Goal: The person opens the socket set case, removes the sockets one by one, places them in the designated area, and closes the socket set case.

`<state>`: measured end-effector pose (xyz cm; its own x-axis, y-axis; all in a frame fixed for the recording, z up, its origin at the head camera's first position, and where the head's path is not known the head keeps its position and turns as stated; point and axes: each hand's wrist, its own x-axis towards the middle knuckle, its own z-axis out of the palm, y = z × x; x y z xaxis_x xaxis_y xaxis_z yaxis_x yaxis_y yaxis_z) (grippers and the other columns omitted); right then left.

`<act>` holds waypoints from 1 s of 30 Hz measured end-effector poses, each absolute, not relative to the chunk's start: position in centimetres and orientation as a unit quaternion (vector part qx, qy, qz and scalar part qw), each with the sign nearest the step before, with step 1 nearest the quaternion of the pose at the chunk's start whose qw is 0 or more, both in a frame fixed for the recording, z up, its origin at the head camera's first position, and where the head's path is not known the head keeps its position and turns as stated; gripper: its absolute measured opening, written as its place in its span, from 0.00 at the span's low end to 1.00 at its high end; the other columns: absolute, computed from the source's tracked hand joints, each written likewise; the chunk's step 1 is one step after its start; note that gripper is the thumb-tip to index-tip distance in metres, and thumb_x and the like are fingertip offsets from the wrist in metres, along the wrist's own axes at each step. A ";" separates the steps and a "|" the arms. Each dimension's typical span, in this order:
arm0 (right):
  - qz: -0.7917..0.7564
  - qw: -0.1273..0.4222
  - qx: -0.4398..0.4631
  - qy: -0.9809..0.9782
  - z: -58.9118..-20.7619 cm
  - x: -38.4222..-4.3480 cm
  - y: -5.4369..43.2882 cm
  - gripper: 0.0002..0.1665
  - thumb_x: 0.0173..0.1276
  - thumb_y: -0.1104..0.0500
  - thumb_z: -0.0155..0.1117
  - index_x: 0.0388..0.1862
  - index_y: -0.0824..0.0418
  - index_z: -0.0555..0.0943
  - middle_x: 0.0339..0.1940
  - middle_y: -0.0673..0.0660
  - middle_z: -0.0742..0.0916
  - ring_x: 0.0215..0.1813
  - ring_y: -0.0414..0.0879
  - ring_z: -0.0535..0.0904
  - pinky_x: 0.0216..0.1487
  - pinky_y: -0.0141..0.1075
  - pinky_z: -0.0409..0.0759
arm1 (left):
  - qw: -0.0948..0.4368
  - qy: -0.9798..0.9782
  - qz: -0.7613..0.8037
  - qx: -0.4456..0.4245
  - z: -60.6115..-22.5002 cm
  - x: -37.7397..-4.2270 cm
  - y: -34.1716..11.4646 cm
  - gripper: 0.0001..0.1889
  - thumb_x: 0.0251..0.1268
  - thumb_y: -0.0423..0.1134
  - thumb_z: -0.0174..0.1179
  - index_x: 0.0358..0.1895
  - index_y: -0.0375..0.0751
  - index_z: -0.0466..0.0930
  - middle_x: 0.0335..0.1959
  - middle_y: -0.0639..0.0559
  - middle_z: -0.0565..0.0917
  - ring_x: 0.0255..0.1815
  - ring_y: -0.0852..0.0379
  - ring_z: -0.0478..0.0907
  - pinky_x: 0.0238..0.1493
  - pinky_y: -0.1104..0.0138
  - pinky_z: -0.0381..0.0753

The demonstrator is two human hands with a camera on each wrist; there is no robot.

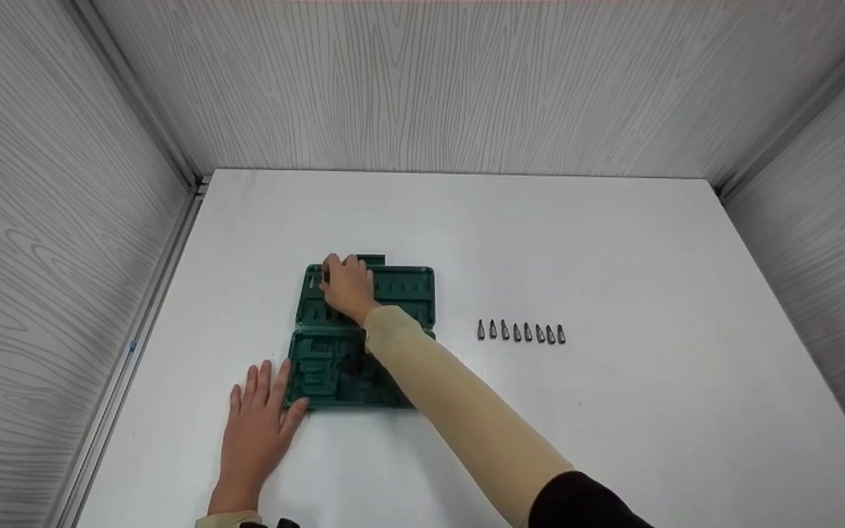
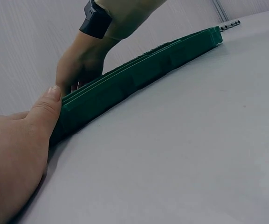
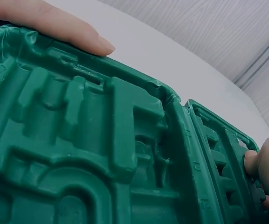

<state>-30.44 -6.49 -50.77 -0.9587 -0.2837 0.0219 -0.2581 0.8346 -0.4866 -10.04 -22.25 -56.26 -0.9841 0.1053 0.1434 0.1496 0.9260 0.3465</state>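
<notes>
An unfolded green plastic tool case (image 1: 316, 403) lies on the white table with its molded slots facing up. My left hand (image 1: 254, 433) rests flat at its lower left corner, fingers straight, thumb and index finger touching the edge. Over the far half of the case, my right hand (image 1: 349, 286) reaches across with curled fingers at the left end of the upper row of slots. A small, mostly hidden metal bit shows between its thumb and fingers. To the right of the case, several dark metal screwdriver bits (image 1: 517, 332) lie side by side in a row.
Grey wood-grain panels (image 1: 422, 88) stand behind the table and at both sides. A green latch tab (image 1: 372, 259) sticks out from the case's far edge. My right forearm sleeve (image 1: 459, 396) crosses the near half of the case and covers part of it.
</notes>
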 end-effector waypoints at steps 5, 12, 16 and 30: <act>-0.255 0.021 -0.139 0.957 -50.8 -30.4 -6.4 0.13 0.69 0.50 0.57 0.49 0.52 0.75 0.45 0.51 0.75 0.45 0.44 0.67 0.45 0.35 0.66 | 0.064 -0.978 -0.186 -0.065 -56.3 -10.0 -22.1 0.36 0.68 0.63 0.41 0.75 0.52 0.46 0.73 0.39 0.51 0.73 0.42 0.41 0.69 0.47 0.37; -0.300 0.005 -0.128 0.945 -51.1 -30.0 -5.9 0.12 0.68 0.50 0.58 0.45 0.52 0.82 0.43 0.51 0.78 0.45 0.44 0.69 0.47 0.39 0.68 | 0.064 -0.978 -0.186 -0.062 -56.4 -9.7 -21.8 0.36 0.68 0.63 0.41 0.74 0.52 0.46 0.73 0.39 0.51 0.73 0.41 0.42 0.69 0.47 0.37; -0.345 -0.008 -0.121 0.931 -51.2 -29.8 -5.8 0.10 0.68 0.50 0.58 0.44 0.49 0.81 0.42 0.48 0.78 0.46 0.42 0.71 0.52 0.44 0.68 | 0.065 -0.979 -0.183 -0.064 -56.4 -9.5 -21.7 0.36 0.68 0.63 0.41 0.74 0.52 0.46 0.73 0.38 0.52 0.73 0.41 0.42 0.69 0.47 0.37; -0.440 -0.019 -0.166 0.882 -50.0 -29.2 -4.7 0.10 0.70 0.54 0.56 0.45 0.58 0.78 0.40 0.51 0.79 0.41 0.40 0.73 0.42 0.29 0.73 | 0.076 -0.978 -0.184 -0.068 -56.3 -10.0 -22.1 0.36 0.68 0.62 0.42 0.74 0.52 0.46 0.72 0.38 0.52 0.73 0.41 0.42 0.69 0.47 0.36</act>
<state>-29.16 -4.65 -50.02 -0.9445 -0.2757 0.1788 -0.3086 0.5573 -0.7709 -10.01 -22.09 -56.27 -0.9791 0.1056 0.1740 0.1616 0.9230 0.3492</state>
